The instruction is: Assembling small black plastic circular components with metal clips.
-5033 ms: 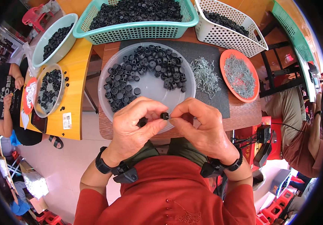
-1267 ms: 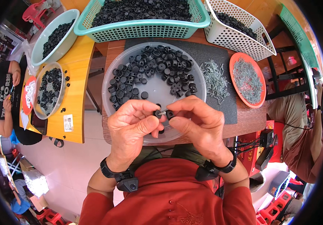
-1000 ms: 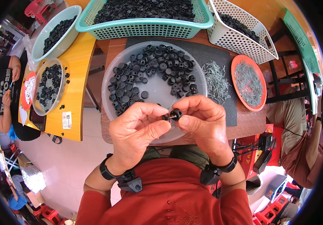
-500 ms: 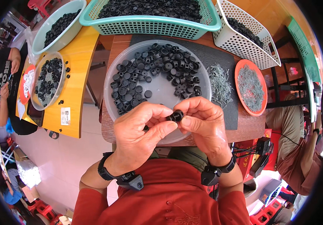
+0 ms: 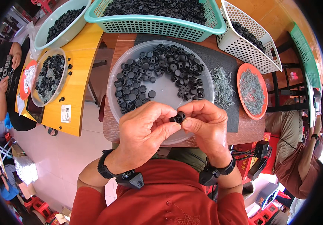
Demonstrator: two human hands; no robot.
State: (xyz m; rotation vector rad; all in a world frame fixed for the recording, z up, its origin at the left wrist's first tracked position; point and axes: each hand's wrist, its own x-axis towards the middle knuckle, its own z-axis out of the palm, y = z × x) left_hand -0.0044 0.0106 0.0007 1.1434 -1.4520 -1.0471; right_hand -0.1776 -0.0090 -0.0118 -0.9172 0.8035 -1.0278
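Between my fingertips is a small round black plastic part, held over the near rim of a clear round tub. My left hand pinches it from the left with thumb and forefinger. My right hand grips its other side, thumb in front and fingers curled behind. Whether the part is one piece or two joined pieces cannot be made out. Many loose black caps and cylinders lie inside the tub, heaped along its left, far and right sides.
Grey metal pins lie on a dark mat right of the tub, beside an orange plate of more pins. Behind stand a green basket and a white basket of black parts. On the left, a person works at a yellow table.
Both hands keep their pinch on the black part, with small finger shifts. The part's angle has turned slightly. The whole view has shifted a little.
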